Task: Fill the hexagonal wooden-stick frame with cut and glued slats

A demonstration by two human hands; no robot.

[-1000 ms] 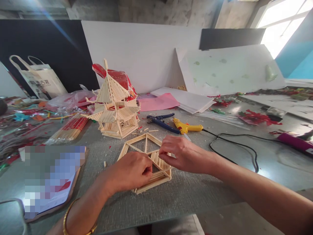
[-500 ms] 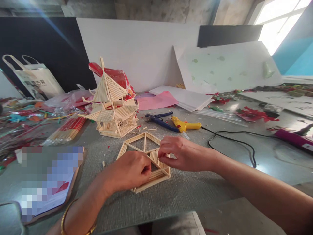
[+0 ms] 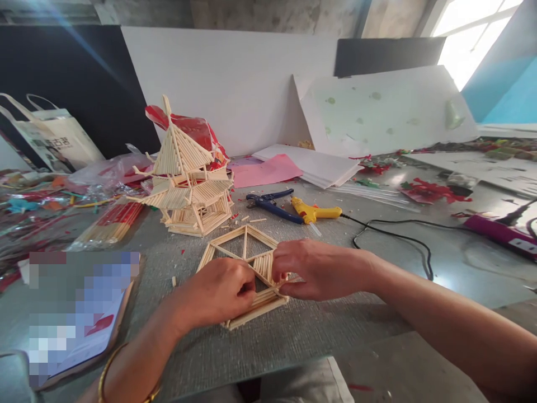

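A six-sided frame of thin wooden sticks (image 3: pixel 245 243) lies flat on the grey mat, with spokes meeting near its middle and rows of sticks filling parts of it. My left hand (image 3: pixel 224 288) rests over its left and near part, fingers curled; what they hold, if anything, is hidden. My right hand (image 3: pixel 308 267) is at the frame's right side, its thumb apart from the bent fingers, whose tips are partly hidden at the right edge. Behind the frame stands a pagoda model of sticks (image 3: pixel 188 173) with a pointed roof.
Blue pliers (image 3: pixel 274 206) and a yellow glue gun (image 3: pixel 314 211) with a black cord lie beyond my right hand. A tablet (image 3: pixel 84 319) is at the left, near bundled sticks (image 3: pixel 113 221). A purple power strip (image 3: pixel 499 232) sits at the right.
My right hand has lowered slightly along the frame's right side, and its thumb has moved apart from the fingers. My left hand stays over the frame. The view has shifted a little.
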